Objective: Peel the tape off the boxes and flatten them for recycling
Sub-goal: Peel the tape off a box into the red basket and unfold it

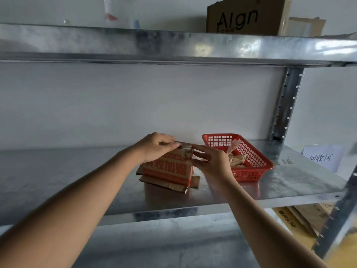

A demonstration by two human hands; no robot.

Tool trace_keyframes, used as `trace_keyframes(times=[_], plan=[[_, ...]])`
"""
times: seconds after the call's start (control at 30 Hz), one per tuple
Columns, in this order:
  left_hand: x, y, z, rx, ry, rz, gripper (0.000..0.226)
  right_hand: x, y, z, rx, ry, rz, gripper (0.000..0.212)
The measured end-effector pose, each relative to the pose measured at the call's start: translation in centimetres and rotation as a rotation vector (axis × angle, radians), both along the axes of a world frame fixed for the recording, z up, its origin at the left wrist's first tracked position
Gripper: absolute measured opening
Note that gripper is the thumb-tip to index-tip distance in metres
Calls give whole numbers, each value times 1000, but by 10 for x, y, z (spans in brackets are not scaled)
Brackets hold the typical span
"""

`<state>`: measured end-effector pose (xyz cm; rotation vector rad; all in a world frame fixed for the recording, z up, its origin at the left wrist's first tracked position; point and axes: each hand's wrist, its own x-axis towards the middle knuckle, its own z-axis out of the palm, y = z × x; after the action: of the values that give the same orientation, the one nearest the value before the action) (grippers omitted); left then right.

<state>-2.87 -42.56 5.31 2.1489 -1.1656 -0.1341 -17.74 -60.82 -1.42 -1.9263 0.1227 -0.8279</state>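
Observation:
A small brown cardboard box [170, 171] with orange print stands on the metal shelf [77, 175], its bottom flaps splayed out beneath it. My left hand [154, 147] lies over the box's top left edge, fingers curled and pinching at the taped top seam. My right hand [210, 163] is at the box's right top corner, thumb and fingers touching the seam's end. The tape itself is hard to make out under the fingers.
A red plastic basket [257, 163] holding crumpled tape scraps stands just right of the box. A large brown box [245, 16] sits on the upper shelf. A paper sign [321, 157] hangs at far right. Flattened cardboard [307, 219] lies on the lower level.

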Motion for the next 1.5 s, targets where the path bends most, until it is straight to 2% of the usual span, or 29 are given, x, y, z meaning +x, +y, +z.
trace_keyframes(times=[0.07,0.13,0.23,0.47,0.57,0.63,0.7,0.77,0.9,1.0,1.13,1.3,1.43,1.5], plan=[[-1,1,-5,-36,-14,-20,31,0,1,-6,47,-51,-16,48],[0,1,-7,-54,-1,-38,25,0,2,-10,92,-92,-34,40],[1,1,-7,-56,30,-26,28,2,7,-10,175,-129,-16,37],[9,-5,-10,-64,85,-35,29,6,11,-14,183,-176,-23,40],[10,-9,-11,-76,92,-17,44,7,12,-14,179,-174,-29,36],[11,-9,-12,-70,92,-18,54,6,14,-12,147,-166,-45,41],[13,-8,-13,-61,89,-34,57,6,16,-9,72,-151,-76,50],[13,-7,-13,-47,84,-47,57,6,16,-8,-64,-129,-131,51],[11,-7,-12,-9,38,-38,58,6,12,-7,-136,-100,-187,27],[11,-7,-14,44,-79,-10,55,3,10,12,-235,-76,-211,18],[8,-6,-17,88,-165,1,57,3,10,61,-602,193,-186,21],[5,-7,-15,114,-215,-35,59,13,27,114,-889,603,-123,25],[5,-4,-15,113,-198,-44,47,24,44,131,-1123,727,-136,19],[4,-3,-15,119,-177,-45,39,26,50,136,-1219,755,-127,25]])
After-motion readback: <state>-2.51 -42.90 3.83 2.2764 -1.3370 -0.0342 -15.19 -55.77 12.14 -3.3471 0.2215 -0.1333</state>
